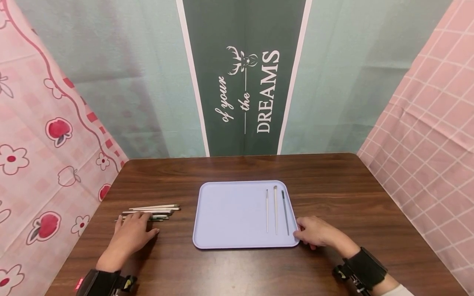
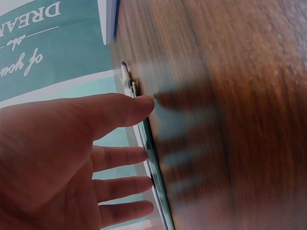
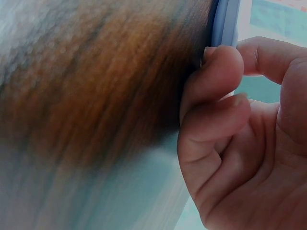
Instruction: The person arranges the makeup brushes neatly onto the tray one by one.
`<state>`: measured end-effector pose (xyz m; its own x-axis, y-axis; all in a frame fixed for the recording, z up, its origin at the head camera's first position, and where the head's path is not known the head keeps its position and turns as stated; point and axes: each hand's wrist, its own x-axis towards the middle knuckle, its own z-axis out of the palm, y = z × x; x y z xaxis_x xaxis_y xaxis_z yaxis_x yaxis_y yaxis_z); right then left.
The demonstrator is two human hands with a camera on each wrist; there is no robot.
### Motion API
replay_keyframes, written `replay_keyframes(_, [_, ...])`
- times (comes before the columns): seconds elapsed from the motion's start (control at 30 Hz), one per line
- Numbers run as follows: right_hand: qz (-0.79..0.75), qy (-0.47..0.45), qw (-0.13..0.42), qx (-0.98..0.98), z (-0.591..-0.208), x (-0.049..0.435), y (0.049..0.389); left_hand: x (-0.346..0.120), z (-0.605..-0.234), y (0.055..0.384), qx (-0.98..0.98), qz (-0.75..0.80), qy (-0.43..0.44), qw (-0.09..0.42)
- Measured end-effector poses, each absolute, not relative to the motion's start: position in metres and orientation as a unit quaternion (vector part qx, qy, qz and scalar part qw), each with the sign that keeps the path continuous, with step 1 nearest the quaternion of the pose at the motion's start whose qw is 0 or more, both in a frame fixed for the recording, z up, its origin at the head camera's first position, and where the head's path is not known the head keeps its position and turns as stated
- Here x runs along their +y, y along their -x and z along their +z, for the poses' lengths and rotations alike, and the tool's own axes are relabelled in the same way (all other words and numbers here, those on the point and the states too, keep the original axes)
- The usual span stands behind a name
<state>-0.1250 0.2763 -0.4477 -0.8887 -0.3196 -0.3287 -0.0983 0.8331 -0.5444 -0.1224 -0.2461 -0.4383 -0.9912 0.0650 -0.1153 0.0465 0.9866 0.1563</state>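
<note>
My left hand [image 1: 132, 232] lies over a bundle of slim paintbrushes [image 1: 163, 209] on the left of the table, its fingers fairly straight and the thumb apart. In the left wrist view the fingertips reach the dark handle of one paintbrush [image 2: 160, 191]. A pale lilac tray [image 1: 229, 240] lies flat in the middle. Near its front right corner my right hand [image 1: 316, 232] pinches the rim, other fingers curled below, as the right wrist view shows. Along the tray's right side stand three spaced items: a thin white brush [image 1: 267, 213], a pale-handled brush [image 1: 275, 211] and a dark-handled brush [image 1: 285, 213].
The brown wooden table [image 1: 244, 271] extends around the tray and up to a green curtain [image 1: 244, 24] at the back. A pink patterned cloth [image 1: 40, 164] hangs on the left, and a pink checked cloth [image 1: 429, 123] on the right.
</note>
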Motion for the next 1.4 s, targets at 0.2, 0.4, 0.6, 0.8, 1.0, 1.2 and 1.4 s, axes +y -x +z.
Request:
replay_keyframes(0.2, [-0.27, 0.116, 0.204, 0.934, -0.447, 0.277, 0.124, -0.246, -0.436, 0.123, 0.994, 0.082, -0.03, 0.064])
replay_keyframes(0.4, [-0.271, 0.119, 0.203, 0.933, -0.448, 0.277, 0.124, -0.248, -0.435, 0.126, 0.993, 0.082, -0.037, 0.072])
replay_keyframes(0.6, [-0.272, 0.122, 0.203, 0.933, -0.448, 0.278, 0.124, -0.25, -0.438, 0.126, 0.994, 0.078, -0.062, 0.042])
replay_keyframes(0.8, [-0.274, 0.127, 0.198, 0.933, -0.449, 0.278, 0.123, -0.251, -0.442, 0.126, 0.995, 0.066, -0.08, -0.004])
replay_keyframes(1.0, [-0.275, 0.124, 0.2, 0.932, -0.449, 0.278, 0.123, -0.251, -0.444, 0.126, 0.994, 0.062, -0.085, -0.015])
replay_keyframes(1.2, [-0.277, 0.12, 0.203, 0.932, -0.449, 0.277, 0.124, -0.251, -0.447, 0.125, 0.992, 0.061, -0.095, -0.057])
replay_keyframes(1.4, [-0.278, 0.119, 0.203, 0.931, -0.449, 0.277, 0.124, -0.254, -0.448, 0.126, 0.991, 0.07, -0.09, -0.062])
